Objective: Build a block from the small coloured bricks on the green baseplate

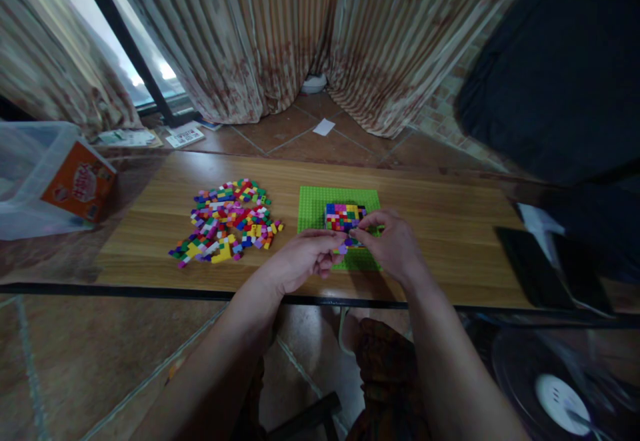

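Note:
A green studded baseplate (pixel 307 204) lies on the wooden table, bearing a block of multicoloured toy bricks (pixel 343 214). Both hands meet over the block's near side. My left hand (pixel 307 254) is closed, with its thumb and forefinger pressed together and small purple toy bricks (pixel 343 249) at its curled fingers. Opposite it, my right hand (pixel 390 237) pinches with thumb and forefinger at the left fingertips; what sits in that pinch is tiny and mostly hidden. The fingers cover part of the block's front and right side.
Loose toy bricks (pixel 233 217) of many colours are heaped on the table (pixel 150 227) to the left. Beyond the left end stands a clear plastic bin (pixel 30 187) with an orange label. Dark flat objects (pixel 533 267) lie at the right end. Curtains (pixel 225 41) hang behind.

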{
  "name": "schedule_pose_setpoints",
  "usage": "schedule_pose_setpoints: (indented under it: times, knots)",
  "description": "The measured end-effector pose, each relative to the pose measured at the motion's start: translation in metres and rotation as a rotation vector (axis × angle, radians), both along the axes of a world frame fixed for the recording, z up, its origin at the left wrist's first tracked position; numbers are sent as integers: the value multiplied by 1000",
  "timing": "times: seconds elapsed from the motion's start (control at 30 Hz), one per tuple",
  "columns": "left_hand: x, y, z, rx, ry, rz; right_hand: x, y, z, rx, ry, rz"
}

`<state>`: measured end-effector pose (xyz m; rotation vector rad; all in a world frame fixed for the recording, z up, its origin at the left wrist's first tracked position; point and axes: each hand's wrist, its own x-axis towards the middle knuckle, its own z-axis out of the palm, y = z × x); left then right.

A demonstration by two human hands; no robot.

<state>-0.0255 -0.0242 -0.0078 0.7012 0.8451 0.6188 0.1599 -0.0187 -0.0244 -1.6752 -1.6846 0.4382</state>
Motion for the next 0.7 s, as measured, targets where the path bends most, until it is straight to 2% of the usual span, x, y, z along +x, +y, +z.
schedule_pose_setpoints:
  times: [0.23,0.47,0.57,0.7]
  knots:
    - [0,-1,-3,-1,-5,33,-4,1,5,-28,-53,-9]
    - [-6,1,-1,-6,-51,83,-2,-1,2,24,-15,23]
    - [-6,3,-1,-25,-59,102,-2,-2,5,105,94,112]
    - [-6,4,1,-55,-75,115,-8,-5,13,164,254,323]
